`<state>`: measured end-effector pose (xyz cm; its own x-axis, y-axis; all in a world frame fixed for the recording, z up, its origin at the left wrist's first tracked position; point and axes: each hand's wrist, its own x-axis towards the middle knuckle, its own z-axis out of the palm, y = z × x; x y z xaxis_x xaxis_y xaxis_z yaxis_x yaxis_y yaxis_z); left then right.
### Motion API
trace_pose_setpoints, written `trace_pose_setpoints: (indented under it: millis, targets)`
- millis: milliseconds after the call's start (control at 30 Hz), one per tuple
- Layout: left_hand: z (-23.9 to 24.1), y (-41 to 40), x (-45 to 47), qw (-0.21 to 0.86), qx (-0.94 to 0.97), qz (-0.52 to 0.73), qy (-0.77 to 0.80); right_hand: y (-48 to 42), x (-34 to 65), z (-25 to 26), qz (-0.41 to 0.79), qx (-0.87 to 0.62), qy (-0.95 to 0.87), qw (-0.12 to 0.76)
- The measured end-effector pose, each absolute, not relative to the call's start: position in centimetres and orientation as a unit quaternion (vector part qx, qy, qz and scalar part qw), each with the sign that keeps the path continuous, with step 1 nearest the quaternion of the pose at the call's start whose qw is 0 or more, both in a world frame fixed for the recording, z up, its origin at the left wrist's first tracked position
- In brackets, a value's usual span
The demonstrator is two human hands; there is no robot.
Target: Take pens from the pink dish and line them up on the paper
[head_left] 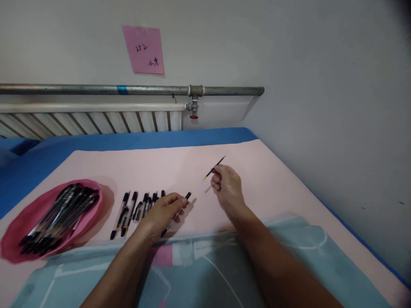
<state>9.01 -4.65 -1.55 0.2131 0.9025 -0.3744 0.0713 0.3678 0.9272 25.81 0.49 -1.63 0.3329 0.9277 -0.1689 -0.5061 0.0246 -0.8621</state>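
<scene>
My left hand (162, 211) is closed around a pen (188, 196); one black end sticks out past the fingertips and the other shows below the palm. Up and to the right, my right hand (228, 184) pinches a thin dark pen refill (208, 174) with a yellowish lower end, held slanted above the pink surface and apart from the pen. To the left of my left hand lies a row of clear pens with black ends (120, 214), with several black caps among them; my hand hides part of the row.
At the left stands a pink basket (96, 209) heaped with pens (61, 218). A pale pink sheet (180, 164) covers the blue surface (154, 139). A teal patterned cloth (199, 278) lies at the near edge. Behind are a radiator (112, 122) and a metal pipe (154, 90); a wall rises at right.
</scene>
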Motion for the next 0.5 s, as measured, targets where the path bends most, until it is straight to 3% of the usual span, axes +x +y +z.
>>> trace_pose_setpoints:
  millis: [100,267,500]
  targets:
    - [-1.5,-4.5,9.0,0.593,0.451,0.342,0.573,0.8,26.5,-1.7,0.542,-0.471,-0.223,0.659]
    - [-2.6,-4.2,8.7,0.533,0.5,0.341,0.591,-0.2,25.1,-2.5,0.587,-0.532,-0.34,0.506]
    - [-3.0,-3.6,8.4,0.319,0.634,0.254,0.657,-1.0,22.7,-3.9,0.483,-0.592,-0.5,0.408]
